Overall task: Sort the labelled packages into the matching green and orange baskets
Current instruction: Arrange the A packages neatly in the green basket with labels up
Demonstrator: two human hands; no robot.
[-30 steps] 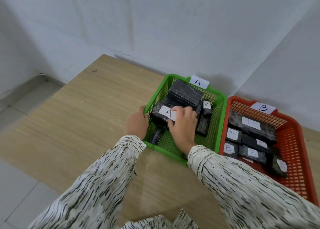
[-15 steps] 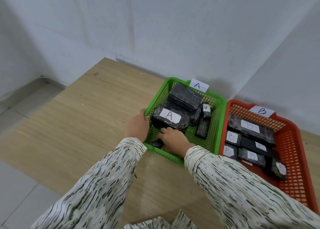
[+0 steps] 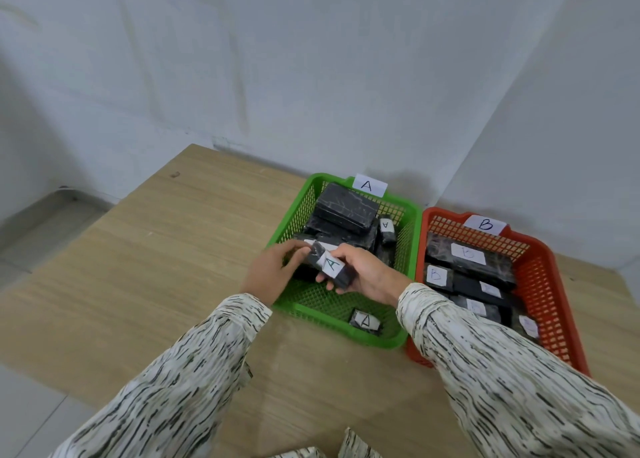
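A green basket (image 3: 403, 338) tagged A holds several black wrapped packages with white A labels; a big unlabelled-side one (image 3: 346, 206) lies on top at the back. My right hand (image 3: 367, 276) holds a small black package labelled A (image 3: 330, 265) above the basket's near left part. My left hand (image 3: 273, 272) pinches the same package's left end. Another small A package (image 3: 365, 321) lies on the basket floor near the front. Beside it on the right, the orange basket (image 3: 554, 284) tagged B holds several black packages with B labels.
Both baskets stand at the back right of a wooden table (image 3: 156, 267), against a white wall corner. The table's left edge drops to a grey tiled floor (image 3: 31, 229). My patterned sleeves reach in from below.
My right hand has lifted a small A package from the basket's front left corner. My left hand left the basket rim and took the package's other end.
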